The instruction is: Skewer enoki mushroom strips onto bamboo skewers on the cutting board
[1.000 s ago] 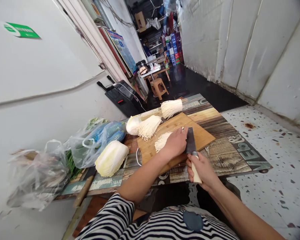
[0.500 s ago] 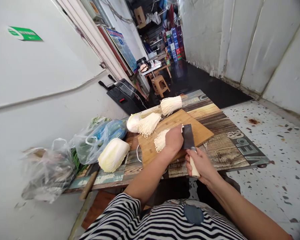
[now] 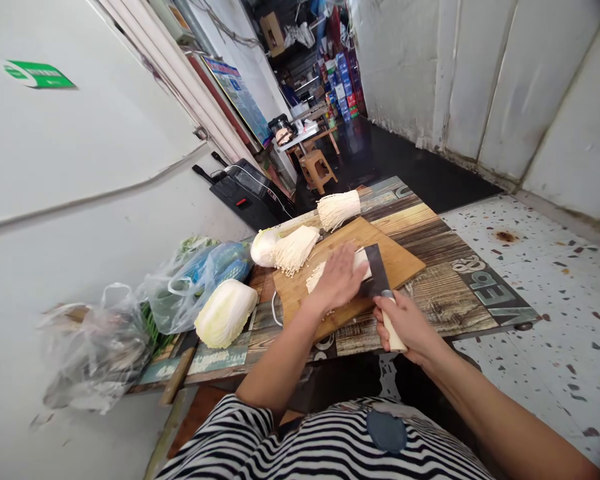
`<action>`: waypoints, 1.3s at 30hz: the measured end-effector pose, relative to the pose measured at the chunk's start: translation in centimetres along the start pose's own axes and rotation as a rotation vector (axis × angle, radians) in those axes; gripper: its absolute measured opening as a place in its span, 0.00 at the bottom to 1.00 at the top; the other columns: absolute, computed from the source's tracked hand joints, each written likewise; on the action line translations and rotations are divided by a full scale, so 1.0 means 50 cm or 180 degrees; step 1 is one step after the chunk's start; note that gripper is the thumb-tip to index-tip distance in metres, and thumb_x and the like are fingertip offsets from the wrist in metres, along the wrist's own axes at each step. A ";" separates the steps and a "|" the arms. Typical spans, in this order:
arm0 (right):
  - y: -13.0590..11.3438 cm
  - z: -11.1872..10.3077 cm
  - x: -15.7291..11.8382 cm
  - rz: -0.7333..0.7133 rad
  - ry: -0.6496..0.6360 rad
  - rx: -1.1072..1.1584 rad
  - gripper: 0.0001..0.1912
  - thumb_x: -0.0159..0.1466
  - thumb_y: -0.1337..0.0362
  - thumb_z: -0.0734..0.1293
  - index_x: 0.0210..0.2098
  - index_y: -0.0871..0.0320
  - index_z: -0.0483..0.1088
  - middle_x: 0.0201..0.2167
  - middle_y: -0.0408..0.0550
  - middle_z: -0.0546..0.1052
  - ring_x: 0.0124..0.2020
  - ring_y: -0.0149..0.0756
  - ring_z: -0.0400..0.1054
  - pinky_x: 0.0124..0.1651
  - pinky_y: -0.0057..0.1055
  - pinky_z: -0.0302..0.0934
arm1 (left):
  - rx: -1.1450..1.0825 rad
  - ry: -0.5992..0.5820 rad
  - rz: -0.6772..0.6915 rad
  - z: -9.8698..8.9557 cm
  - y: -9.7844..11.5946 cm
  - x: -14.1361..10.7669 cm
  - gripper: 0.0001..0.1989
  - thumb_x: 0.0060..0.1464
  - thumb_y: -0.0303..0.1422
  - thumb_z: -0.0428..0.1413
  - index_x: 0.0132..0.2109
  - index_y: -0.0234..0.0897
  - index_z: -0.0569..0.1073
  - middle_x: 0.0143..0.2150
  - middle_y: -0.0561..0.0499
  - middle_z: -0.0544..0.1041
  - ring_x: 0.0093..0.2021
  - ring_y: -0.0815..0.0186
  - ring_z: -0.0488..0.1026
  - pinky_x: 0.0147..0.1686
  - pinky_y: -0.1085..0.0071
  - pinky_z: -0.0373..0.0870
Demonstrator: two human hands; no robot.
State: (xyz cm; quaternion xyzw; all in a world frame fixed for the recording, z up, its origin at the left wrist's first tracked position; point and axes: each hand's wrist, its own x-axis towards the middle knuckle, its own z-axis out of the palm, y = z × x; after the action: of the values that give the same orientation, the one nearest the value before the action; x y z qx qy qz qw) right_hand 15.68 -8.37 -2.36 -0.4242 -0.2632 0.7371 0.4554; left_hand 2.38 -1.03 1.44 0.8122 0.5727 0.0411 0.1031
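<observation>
My left hand [image 3: 336,279] lies flat with its fingers stretched out over a bunch of enoki mushrooms [image 3: 315,275], covering the middle of it. That bunch rests on a wooden cutting board [image 3: 400,259]. My right hand [image 3: 406,325] is closed round the pale handle of a cleaver [image 3: 377,268]. Its dark, broad blade stands at the right end of the bunch; whether the edge is in the mushrooms I cannot tell. A second enoki bunch [image 3: 296,249] lies at the board's left corner. Behind the board is a third enoki bunch [image 3: 339,209].
Left of the board lie a halved napa cabbage [image 3: 226,313] and another pale cabbage piece [image 3: 265,248]. Plastic bags [image 3: 197,280] of greens crowd the table's left end. A wooden-handled knife [image 3: 178,375] juts over the front edge. Beyond stands a black speaker-like box [image 3: 245,197].
My left hand has opened from a curled grip to lie flat, shifting slightly left and uncovering the bunch's right end. The cleaver's handle has moved slightly right and its blade tilts more.
</observation>
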 end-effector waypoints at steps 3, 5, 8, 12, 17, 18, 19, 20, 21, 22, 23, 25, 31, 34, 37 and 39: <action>0.002 -0.002 0.003 0.0042 -0.0047 -0.0066 0.16 0.53 0.56 0.66 0.31 0.52 0.53 0.17 0.30 0.63 0.10 0.24 0.55 0.09 0.24 0.54 | 0.0231 -0.0007 -0.0008 0.004 -0.009 -0.011 0.34 0.67 0.45 0.30 0.70 0.23 0.43 0.72 0.40 0.41 0.72 0.62 0.35 0.69 0.60 0.34; 0.006 -0.002 -0.002 0.0065 -0.0086 -0.0127 0.16 0.53 0.56 0.66 0.32 0.52 0.53 0.17 0.30 0.63 0.10 0.24 0.55 0.09 0.24 0.54 | 0.0331 0.0023 0.0073 0.016 -0.003 -0.012 0.36 0.67 0.47 0.31 0.69 0.21 0.44 0.72 0.38 0.42 0.72 0.61 0.35 0.69 0.62 0.33; 0.011 -0.003 -0.010 0.0115 -0.0140 -0.0212 0.17 0.52 0.55 0.67 0.32 0.52 0.53 0.17 0.30 0.63 0.09 0.24 0.55 0.08 0.24 0.53 | 0.0390 0.0119 0.0016 0.034 0.014 -0.008 0.37 0.66 0.48 0.32 0.69 0.21 0.45 0.72 0.36 0.45 0.72 0.60 0.38 0.69 0.62 0.35; 0.005 0.002 0.011 0.0143 -0.0181 -0.0296 0.16 0.52 0.55 0.66 0.30 0.53 0.53 0.16 0.30 0.63 0.09 0.23 0.54 0.09 0.24 0.53 | 0.0309 0.0093 -0.0109 0.040 0.021 0.003 0.37 0.66 0.49 0.32 0.69 0.22 0.46 0.72 0.36 0.46 0.72 0.59 0.40 0.69 0.61 0.38; -0.003 0.009 0.034 0.0129 -0.0248 -0.0390 0.12 0.52 0.60 0.65 0.28 0.53 0.54 0.16 0.31 0.63 0.10 0.24 0.54 0.10 0.24 0.53 | 0.0149 -0.0036 -0.0251 0.034 0.008 0.012 0.40 0.65 0.50 0.30 0.69 0.18 0.45 0.72 0.34 0.44 0.72 0.57 0.39 0.69 0.62 0.38; -0.003 0.007 0.030 0.0167 -0.0278 -0.0406 0.13 0.53 0.60 0.65 0.28 0.53 0.54 0.16 0.31 0.63 0.10 0.24 0.54 0.09 0.24 0.52 | 0.0134 -0.0024 -0.0235 0.034 0.007 0.011 0.39 0.65 0.50 0.31 0.69 0.18 0.45 0.72 0.34 0.44 0.72 0.57 0.39 0.69 0.62 0.37; -0.003 0.004 0.024 0.0217 -0.0311 -0.0422 0.13 0.52 0.59 0.66 0.28 0.53 0.54 0.16 0.31 0.63 0.09 0.24 0.53 0.09 0.24 0.52 | 0.0119 0.0005 -0.0208 0.035 0.007 0.010 0.39 0.65 0.50 0.31 0.69 0.17 0.45 0.72 0.34 0.43 0.72 0.57 0.38 0.69 0.62 0.37; -0.003 0.001 0.019 0.0266 -0.0341 -0.0438 0.14 0.52 0.58 0.67 0.28 0.53 0.54 0.16 0.31 0.64 0.09 0.24 0.52 0.08 0.24 0.51 | 0.0103 0.0038 -0.0179 0.035 0.008 0.009 0.39 0.65 0.50 0.31 0.69 0.17 0.45 0.72 0.34 0.43 0.72 0.57 0.38 0.69 0.62 0.36; -0.003 -0.001 0.016 0.0303 -0.0367 -0.0454 0.15 0.52 0.58 0.67 0.28 0.53 0.55 0.15 0.31 0.63 0.09 0.24 0.52 0.08 0.24 0.50 | 0.0082 0.0055 -0.0158 0.035 0.009 0.009 0.40 0.65 0.50 0.31 0.69 0.18 0.45 0.72 0.34 0.44 0.72 0.57 0.38 0.69 0.62 0.36; -0.004 -0.002 0.016 0.0320 -0.0389 -0.0467 0.15 0.52 0.58 0.68 0.27 0.53 0.55 0.15 0.31 0.63 0.09 0.24 0.52 0.08 0.24 0.50 | 0.0059 0.0058 -0.0161 0.035 0.009 0.010 0.40 0.64 0.51 0.31 0.69 0.18 0.45 0.72 0.35 0.44 0.72 0.57 0.38 0.69 0.62 0.36; -0.006 -0.001 0.019 0.0320 -0.0410 -0.0476 0.15 0.51 0.58 0.68 0.27 0.53 0.55 0.14 0.31 0.62 0.09 0.24 0.52 0.08 0.24 0.50 | 0.0037 0.0036 -0.0195 0.034 0.008 0.011 0.41 0.64 0.52 0.30 0.69 0.18 0.45 0.72 0.35 0.44 0.72 0.57 0.38 0.69 0.62 0.36; -0.008 0.004 0.030 0.0298 -0.0444 -0.0481 0.14 0.51 0.59 0.67 0.27 0.53 0.55 0.14 0.31 0.62 0.09 0.24 0.52 0.09 0.23 0.50 | -0.0009 -0.0010 -0.0323 0.031 0.006 0.015 0.43 0.63 0.54 0.30 0.68 0.17 0.45 0.72 0.34 0.44 0.72 0.56 0.39 0.69 0.61 0.36; 0.002 0.020 0.038 0.0382 -0.0477 -0.0489 0.15 0.52 0.58 0.68 0.27 0.53 0.55 0.15 0.31 0.62 0.09 0.22 0.50 0.08 0.23 0.49 | -0.0159 0.0078 -0.0319 0.030 0.000 0.011 0.45 0.62 0.56 0.28 0.69 0.18 0.45 0.72 0.35 0.42 0.72 0.56 0.36 0.69 0.60 0.35; 0.016 0.034 0.032 0.0319 -0.0424 -0.0449 0.15 0.52 0.58 0.68 0.27 0.53 0.54 0.15 0.31 0.62 0.10 0.22 0.51 0.09 0.22 0.50 | -0.0171 0.0066 -0.0396 0.031 -0.007 0.007 0.45 0.62 0.55 0.27 0.69 0.17 0.45 0.72 0.35 0.42 0.72 0.56 0.37 0.69 0.60 0.35; 0.030 0.048 0.023 0.0375 -0.0466 -0.0426 0.16 0.51 0.57 0.69 0.28 0.53 0.56 0.16 0.31 0.63 0.09 0.23 0.51 0.08 0.23 0.50 | -0.0176 -0.0005 -0.0409 0.030 -0.014 0.004 0.45 0.61 0.55 0.26 0.69 0.18 0.44 0.72 0.36 0.42 0.72 0.57 0.37 0.69 0.61 0.35; 0.038 0.053 0.018 0.0420 -0.0497 -0.0418 0.16 0.51 0.56 0.69 0.27 0.54 0.57 0.15 0.32 0.63 0.09 0.22 0.50 0.08 0.23 0.49 | -0.0149 -0.0038 -0.0358 0.026 -0.016 0.004 0.44 0.62 0.55 0.26 0.69 0.19 0.45 0.72 0.36 0.43 0.72 0.57 0.37 0.69 0.61 0.35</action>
State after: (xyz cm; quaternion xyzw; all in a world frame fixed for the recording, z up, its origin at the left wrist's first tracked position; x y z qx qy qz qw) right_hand 12.36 -8.43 -2.84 -0.4108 -0.3171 0.7775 0.3553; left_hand 1.94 -0.74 0.00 0.7764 0.6156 0.0438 0.1277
